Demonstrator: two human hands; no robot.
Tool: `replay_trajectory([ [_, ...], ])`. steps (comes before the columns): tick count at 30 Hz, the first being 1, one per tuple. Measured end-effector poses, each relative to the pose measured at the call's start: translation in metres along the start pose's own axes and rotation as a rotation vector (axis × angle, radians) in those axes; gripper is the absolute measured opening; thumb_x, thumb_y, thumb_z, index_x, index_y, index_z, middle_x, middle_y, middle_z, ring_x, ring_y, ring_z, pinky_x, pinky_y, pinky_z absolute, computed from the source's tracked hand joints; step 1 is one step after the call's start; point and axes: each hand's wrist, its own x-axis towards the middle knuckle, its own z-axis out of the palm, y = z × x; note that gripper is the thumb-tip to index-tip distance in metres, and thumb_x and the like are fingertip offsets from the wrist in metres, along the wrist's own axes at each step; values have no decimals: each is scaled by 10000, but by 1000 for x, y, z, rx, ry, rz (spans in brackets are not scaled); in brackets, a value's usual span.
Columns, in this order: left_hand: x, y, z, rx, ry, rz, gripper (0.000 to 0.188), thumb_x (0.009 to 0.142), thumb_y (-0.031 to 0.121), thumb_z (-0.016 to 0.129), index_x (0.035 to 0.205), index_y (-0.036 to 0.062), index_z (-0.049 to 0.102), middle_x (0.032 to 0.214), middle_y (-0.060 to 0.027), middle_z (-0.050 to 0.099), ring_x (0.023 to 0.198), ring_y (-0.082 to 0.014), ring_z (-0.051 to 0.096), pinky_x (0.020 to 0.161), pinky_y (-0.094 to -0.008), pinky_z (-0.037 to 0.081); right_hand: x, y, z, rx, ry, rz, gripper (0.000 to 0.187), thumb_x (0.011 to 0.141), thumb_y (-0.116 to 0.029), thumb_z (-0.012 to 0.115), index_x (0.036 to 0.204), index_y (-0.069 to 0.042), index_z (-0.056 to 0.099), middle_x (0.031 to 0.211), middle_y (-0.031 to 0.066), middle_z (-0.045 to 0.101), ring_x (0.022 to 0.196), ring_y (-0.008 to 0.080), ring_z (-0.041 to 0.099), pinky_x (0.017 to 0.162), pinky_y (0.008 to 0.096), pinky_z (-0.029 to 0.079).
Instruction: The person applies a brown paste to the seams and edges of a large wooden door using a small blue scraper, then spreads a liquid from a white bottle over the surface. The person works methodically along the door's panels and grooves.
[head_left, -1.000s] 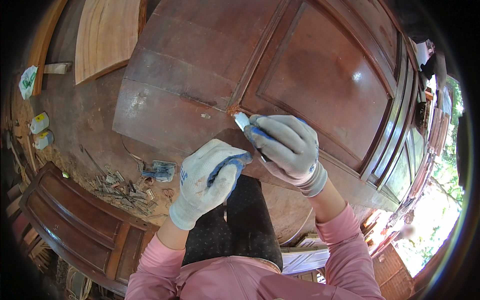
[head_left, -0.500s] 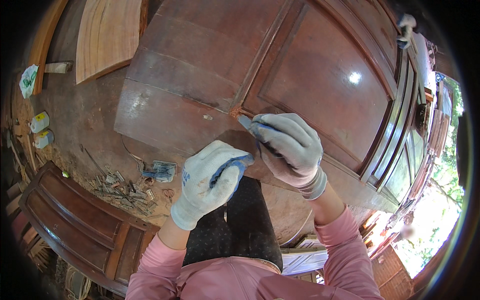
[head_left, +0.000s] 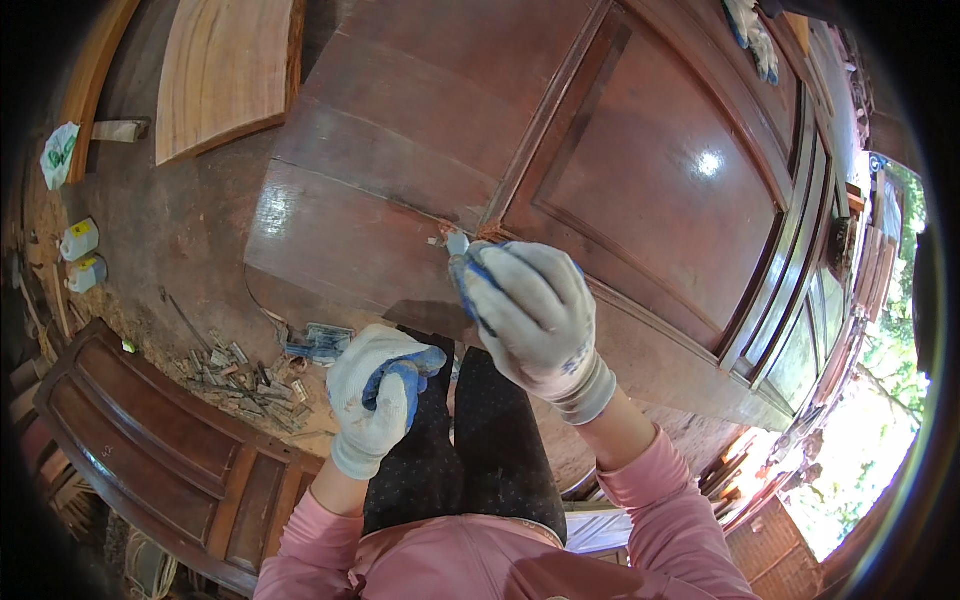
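Note:
My right hand (head_left: 535, 315), in a white and blue work glove, is closed on a small putty knife. Its grey blade (head_left: 457, 243) points away from me and meets the brown wooden door panel (head_left: 390, 240); the handle is hidden in the glove. Reddish-brown filler (head_left: 490, 231) shows at the corner where the frame strip meets the plain boards, right beside the blade. My left hand (head_left: 380, 390), gloved alike, is curled shut above my lap, apart from the panel. Whatever its fingers may hold is hidden.
Another person's gloved hand (head_left: 755, 42) is at the panel's far right. To the left lie a pale board (head_left: 225, 80), plastic jugs (head_left: 80, 241), a pile of wood scraps (head_left: 250, 385) and a bluish plastic container (head_left: 325, 340). A second panelled door (head_left: 160, 440) lies near left.
My right hand and the putty knife have moved left, from the corner onto the boards. My left hand has drawn back left and toward me. The other person's hand has shifted left.

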Motion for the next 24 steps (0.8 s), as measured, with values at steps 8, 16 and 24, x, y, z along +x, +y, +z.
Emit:
replay_trajectory([
  [8, 22, 4, 0, 70, 62, 213, 328, 1042, 249, 582, 997, -41, 728, 899, -167, 729, 756, -285, 686, 680, -362, 548, -3, -5, 5, -13, 27, 56, 371, 708, -87, 791, 1077, -73, 749, 1186, 68, 674, 1060, 291, 655, 892, 435, 580],
  [16, 45, 10, -13, 72, 95, 236, 286, 1053, 198, 564, 1071, -54, 699, 996, -179, 712, 810, -269, 685, 717, -362, 554, -5, -11, -1, -19, -2, 87, 420, 700, -80, 770, 1118, -46, 747, 1182, 106, 683, 1076, 317, 651, 913, 442, 575],
  [24, 62, 9, -18, 93, 67, 130, 242, 1047, 145, 566, 1058, -49, 711, 999, -162, 715, 879, -247, 692, 772, -342, 549, -10, -16, -2, 13, 15, 121, 461, 667, -26, 795, 1126, -35, 744, 1172, 112, 685, 1058, 313, 658, 878, 433, 583],
])
